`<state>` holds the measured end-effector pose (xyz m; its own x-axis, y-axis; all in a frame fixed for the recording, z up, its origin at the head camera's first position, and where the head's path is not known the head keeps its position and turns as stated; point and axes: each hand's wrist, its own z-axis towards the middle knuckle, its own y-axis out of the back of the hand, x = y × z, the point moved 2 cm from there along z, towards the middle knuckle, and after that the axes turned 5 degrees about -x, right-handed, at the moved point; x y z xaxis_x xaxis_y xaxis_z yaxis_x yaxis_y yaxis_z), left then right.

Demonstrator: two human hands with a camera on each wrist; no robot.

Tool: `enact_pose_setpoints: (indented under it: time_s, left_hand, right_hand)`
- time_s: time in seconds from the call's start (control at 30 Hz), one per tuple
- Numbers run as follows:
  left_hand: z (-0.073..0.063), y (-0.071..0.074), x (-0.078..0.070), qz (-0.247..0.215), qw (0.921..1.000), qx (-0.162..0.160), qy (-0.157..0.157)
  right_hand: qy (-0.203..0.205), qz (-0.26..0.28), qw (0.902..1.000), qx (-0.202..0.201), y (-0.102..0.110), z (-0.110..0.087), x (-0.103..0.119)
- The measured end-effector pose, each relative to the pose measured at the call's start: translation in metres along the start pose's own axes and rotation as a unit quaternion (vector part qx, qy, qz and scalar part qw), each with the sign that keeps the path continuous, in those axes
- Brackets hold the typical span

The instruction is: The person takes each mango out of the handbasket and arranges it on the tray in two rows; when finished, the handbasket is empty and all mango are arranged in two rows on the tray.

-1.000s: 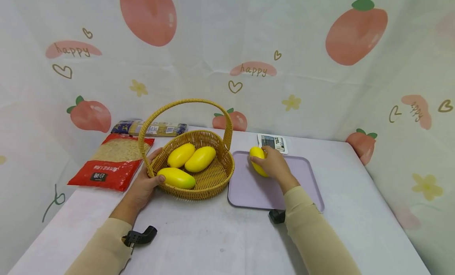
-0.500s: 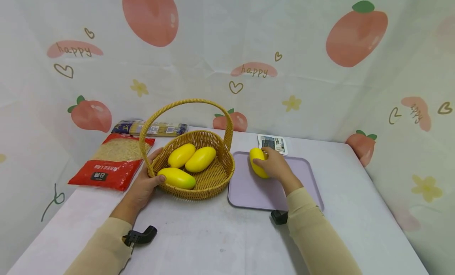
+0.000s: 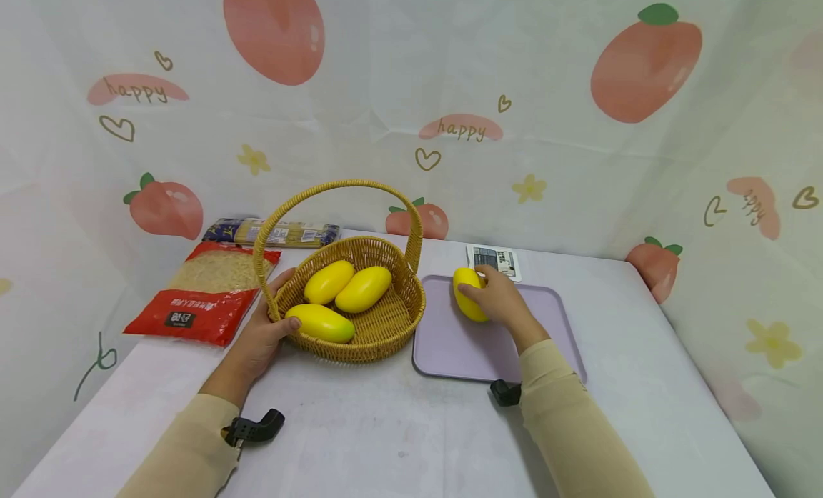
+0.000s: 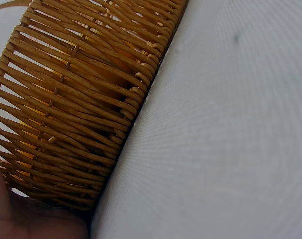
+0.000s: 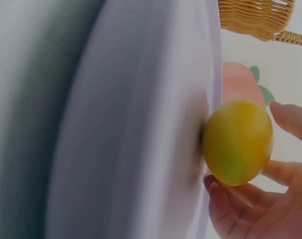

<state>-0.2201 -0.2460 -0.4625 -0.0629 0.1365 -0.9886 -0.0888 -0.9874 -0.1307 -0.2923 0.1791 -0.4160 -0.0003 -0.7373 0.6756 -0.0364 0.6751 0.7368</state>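
Note:
My left hand (image 3: pixel 260 339) grips the left side of a woven basket (image 3: pixel 395 326), its thumb over the rim. Inside the basket lie three yellow mangoes: one at the front (image 3: pixel 324 323), one at the back (image 3: pixel 328 281) and one in the middle (image 3: pixel 363 289). Another mango (image 3: pixel 469 309) lies on a lilac tray (image 3: pixel 450 351). My right hand (image 3: pixel 504 301) holds this mango loosely, thumb over its top and fingers curved round its right side. In the right wrist view the mango (image 5: pixel 238 144) is seen end-on, near the tray surface; the thumb tip is close to it.
Left of the basket lies a red bag (image 3: pixel 199 305) with pale contents. Behind it is a long pack of noodles (image 3: pixel 283 233). A small white packet (image 3: pixel 504 261) is behind the tray. A printed cloth (image 3: pixel 360 76) hangs at the back of the white table (image 3: pixel 360 426).
My right thumb has drawn back slightly to the right, uncovering more of the mango on the tray. That mango stays in place. My left hand and the basket have not visibly moved.

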Motion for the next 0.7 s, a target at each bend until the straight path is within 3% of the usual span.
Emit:
enact_pose_setpoints:
  time_s: [0.23,0.37,0.7]
  left_hand:
    - [0.0,0.001,0.001,-0.005,1.0,0.004,-0.003]
    - [0.0,0.001,0.001,-0.005,1.0,0.006,-0.005]
    - [0.001,0.001,0.001,-0.003,1.0,0.005,-0.005]
  right_hand:
    - [0.015,0.008,0.9998,-0.012,0.005,-0.003,0.001]
    - [0.031,0.044,0.9982,-0.026,0.011,-0.006,0.001]
    - [0.093,0.173,0.9778,-0.072,0.029,-0.018,0.005]
